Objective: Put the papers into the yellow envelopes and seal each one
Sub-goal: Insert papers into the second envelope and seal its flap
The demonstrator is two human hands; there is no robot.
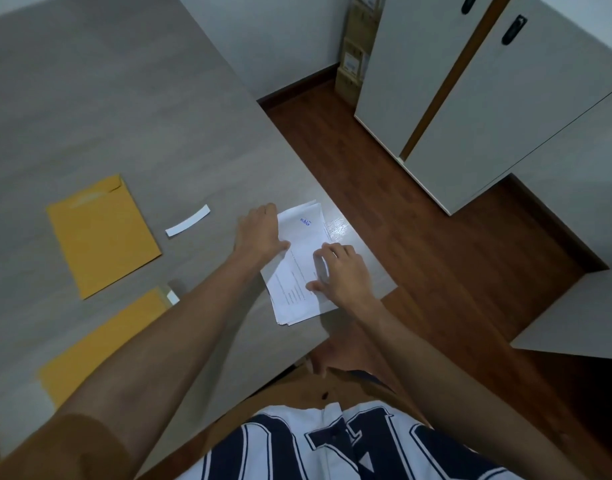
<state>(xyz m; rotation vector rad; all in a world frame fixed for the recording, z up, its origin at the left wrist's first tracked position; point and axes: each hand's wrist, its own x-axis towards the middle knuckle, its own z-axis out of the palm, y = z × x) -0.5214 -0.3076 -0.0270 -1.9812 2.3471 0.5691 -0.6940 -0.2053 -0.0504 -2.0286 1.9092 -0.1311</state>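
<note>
Our left hand (259, 233) lies on the left edge of the papers (303, 265). Its fingers curl down over that edge and the thumb presses on top, so it looks like it is holding the stack there. Our right hand (342, 271) lies on the right side of the stack, fingers bent a little and spread, pressing down. We cannot tell if it is lifting a sheet.

We think the papers are light and floppy. They will bend and slide over each other, so we should pinch the whole stack at one edge, with the thumb on top and fingers under, and hold it steady with the other hand.

The papers are white with thin lines of print and a small blue mark near the far end. The sheets are not lined up; their corners fan out at the near end. They sit at the right edge of the table (90, 98), close to the corner.

Well to the left lies a yellow envelope (103, 237), flat. A second envelope (100, 344) is nearer us, partly under our left arm. Between the first one and the papers lies a white strip (188, 220).
</note>
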